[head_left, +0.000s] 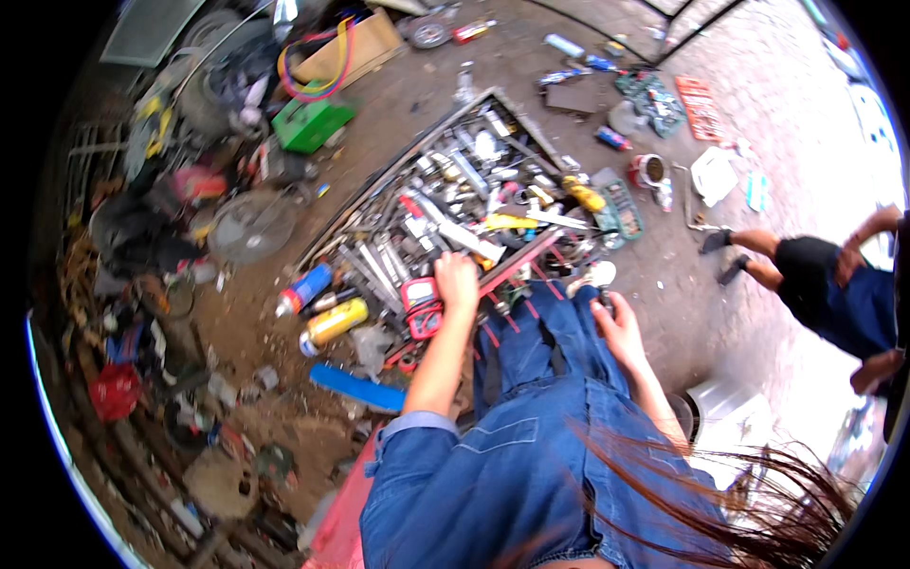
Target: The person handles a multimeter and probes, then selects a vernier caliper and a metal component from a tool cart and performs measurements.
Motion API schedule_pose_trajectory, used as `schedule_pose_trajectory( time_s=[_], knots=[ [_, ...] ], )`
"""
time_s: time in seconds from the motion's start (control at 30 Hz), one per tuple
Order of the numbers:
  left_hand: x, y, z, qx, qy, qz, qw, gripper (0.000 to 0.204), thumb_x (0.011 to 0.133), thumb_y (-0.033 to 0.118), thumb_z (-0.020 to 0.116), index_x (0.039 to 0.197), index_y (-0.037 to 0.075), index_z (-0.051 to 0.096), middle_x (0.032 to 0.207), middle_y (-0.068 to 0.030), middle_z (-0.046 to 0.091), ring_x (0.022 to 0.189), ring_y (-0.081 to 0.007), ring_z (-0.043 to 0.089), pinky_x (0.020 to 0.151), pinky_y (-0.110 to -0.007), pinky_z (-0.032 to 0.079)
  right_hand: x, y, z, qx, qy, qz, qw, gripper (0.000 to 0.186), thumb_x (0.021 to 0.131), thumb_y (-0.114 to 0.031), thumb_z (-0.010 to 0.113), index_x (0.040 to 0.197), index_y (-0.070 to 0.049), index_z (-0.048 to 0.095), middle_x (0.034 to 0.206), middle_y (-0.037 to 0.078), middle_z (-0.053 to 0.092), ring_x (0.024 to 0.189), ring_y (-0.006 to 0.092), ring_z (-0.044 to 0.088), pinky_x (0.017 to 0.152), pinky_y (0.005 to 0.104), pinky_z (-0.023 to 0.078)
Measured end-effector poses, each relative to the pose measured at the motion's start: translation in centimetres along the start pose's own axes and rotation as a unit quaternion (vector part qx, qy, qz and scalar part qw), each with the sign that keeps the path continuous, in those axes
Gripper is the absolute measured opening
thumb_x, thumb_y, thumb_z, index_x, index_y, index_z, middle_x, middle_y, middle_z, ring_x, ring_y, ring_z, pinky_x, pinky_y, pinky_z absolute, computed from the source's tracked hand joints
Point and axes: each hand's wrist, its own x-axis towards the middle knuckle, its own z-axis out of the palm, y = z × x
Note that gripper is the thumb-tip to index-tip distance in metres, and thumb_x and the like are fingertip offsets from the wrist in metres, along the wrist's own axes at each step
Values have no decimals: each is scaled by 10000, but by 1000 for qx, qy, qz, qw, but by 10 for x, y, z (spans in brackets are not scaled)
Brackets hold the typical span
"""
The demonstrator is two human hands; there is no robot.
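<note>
While the right hand (621, 330) is gripping a dark handle (607, 297) near the tray (517, 266), the left hand (457, 277) is hovering or resting beside the red case (422, 308), finger closure unclear; the tray is probably keeping loose tools (464, 175) together within reach.

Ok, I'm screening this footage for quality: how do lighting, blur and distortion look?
Head view: paving at right washes out nearly white, while clutter at left sits dim; metal tools show bright glints; fine detail looks soft, including the left hand and hair; fisheye curvature leaves black corners.
</note>
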Motion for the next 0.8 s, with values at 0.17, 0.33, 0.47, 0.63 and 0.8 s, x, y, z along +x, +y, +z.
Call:
schedule_pose_trajectory(
  time_s=[0.17,0.33,0.47,0.63,0.8],
  knots=[
    [32,-19,30,45,-3,85,995,175,762,115,558,664,118,703,666,-78,665,643,-240,661,604,-400,496,7,34,-22,-54,47,-120,990,228,900,-207,605,1000,-8,558,773,40,527,706,138,492,653,301,426],
    [39,-18,33,137,-85,35,986,197,825,139,542,778,134,733,795,-54,687,812,-222,660,710,-366,483,4,31,-32,-2,49,-72,996,181,909,-199,596,947,-25,561,689,8,511,603,95,488,550,259,402],
    [40,-9,27,192,-127,54,972,199,847,162,532,836,152,730,907,-36,673,919,-211,606,789,-363,439,10,54,-36,13,56,-68,996,189,910,-204,598,939,-22,552,690,5,516,607,91,501,550,257,405],
    [36,-5,53,244,-116,48,962,197,853,169,515,856,134,710,916,-42,651,925,-212,574,791,-359,411,10,62,-35,61,48,-49,996,160,913,-181,587,943,-29,547,711,1,525,616,80,504,556,251,412],
    [44,-26,52,151,-154,123,969,148,762,150,627,856,75,713,927,-103,668,913,-273,627,766,-397,515,11,64,-41,52,46,-57,996,158,906,-164,595,947,-20,548,705,10,532,616,88,514,557,250,420]
  ],
)
